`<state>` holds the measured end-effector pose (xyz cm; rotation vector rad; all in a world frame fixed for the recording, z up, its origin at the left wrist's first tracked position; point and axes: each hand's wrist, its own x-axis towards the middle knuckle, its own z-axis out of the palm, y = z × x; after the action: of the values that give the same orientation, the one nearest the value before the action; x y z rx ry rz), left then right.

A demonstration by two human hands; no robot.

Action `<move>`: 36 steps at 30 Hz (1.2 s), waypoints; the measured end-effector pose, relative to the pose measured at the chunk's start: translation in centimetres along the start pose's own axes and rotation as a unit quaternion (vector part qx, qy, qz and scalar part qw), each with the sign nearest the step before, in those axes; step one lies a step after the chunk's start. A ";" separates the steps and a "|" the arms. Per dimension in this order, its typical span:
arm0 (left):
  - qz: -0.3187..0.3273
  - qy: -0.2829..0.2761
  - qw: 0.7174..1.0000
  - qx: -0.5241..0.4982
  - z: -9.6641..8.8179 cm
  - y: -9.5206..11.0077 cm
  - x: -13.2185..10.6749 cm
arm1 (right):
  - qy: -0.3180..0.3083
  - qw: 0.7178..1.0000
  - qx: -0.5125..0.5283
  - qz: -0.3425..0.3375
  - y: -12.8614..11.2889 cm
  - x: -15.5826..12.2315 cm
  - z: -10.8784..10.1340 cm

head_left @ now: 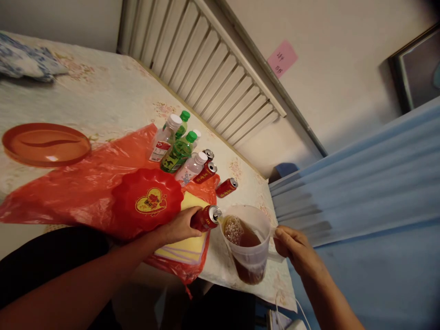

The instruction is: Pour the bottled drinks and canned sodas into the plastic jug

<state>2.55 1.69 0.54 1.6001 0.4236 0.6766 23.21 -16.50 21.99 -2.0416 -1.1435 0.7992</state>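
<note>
My left hand (185, 224) is wrapped round a red drink can (203, 220), tipped so its open top meets the rim of a clear plastic jug (249, 270). A thin pale stream runs from the can into the jug. Brown liquid (249, 239) with froth on one side stands in the jug. My right hand (292, 245) grips the jug's handle on the right. Beneath my left forearm lie a red scalloped plate (125, 201) with a yellow heart print and yellow cloths or sheets (192, 206) on a red plastic bag (85, 178).
Several bottles, among them a green bottle (177, 153), stand behind the plate. Other red cans, one a tilted-looking can (227, 187), are near the jug. An orange oval lid (46, 156) lies left. A radiator (206, 59) and a blue curtain (360, 197) border the table (113, 87).
</note>
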 end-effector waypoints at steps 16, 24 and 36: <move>-0.008 0.008 1.000 0.016 0.0 0.1 -0.1 | -0.008 1.000 -0.012 0.005 0.2 0.2 -0.3; -0.010 0.004 1.000 0.011 0.0 0.0 -0.1 | -0.009 1.000 -0.017 0.010 0.1 0.0 -0.4; -0.005 0.014 1.000 0.009 0.1 0.4 -0.2 | -0.012 1.000 -0.020 0.012 0.1 0.0 -0.4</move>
<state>2.40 1.46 0.95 1.6049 0.4595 0.6901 23.59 -16.60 22.21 -2.0866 -1.1585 0.8221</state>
